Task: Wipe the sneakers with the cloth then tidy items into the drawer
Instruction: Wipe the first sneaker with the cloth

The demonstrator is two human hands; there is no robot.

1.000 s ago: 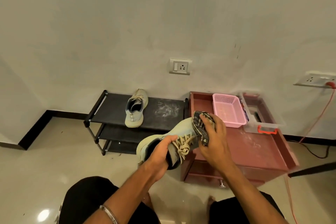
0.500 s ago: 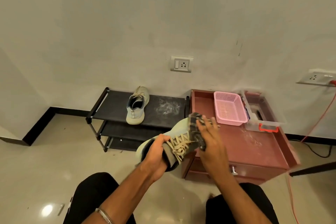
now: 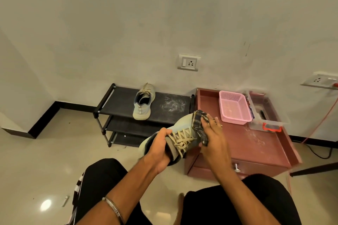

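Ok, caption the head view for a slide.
Left hand grips a sneaker while right hand presses a cloth against it.

Free room: front half of the cabinet top (image 3: pixel 256 144) is bare, open to approach from 6 o'clock. Back half is blocked: pink basket (image 3: pixel 234 107) at 12 o'clock, clear box (image 3: pixel 265 115) just beside it at 1 o'clock. Raised rims bound the top on L, R and rear sides. Rack top shelf (image 3: pixel 164 109): second sneaker (image 3: pixel 142 104) occupies L-centre; R portion is bare. Drawer knob (image 3: pixel 236 167) sits just beyond R forearm.
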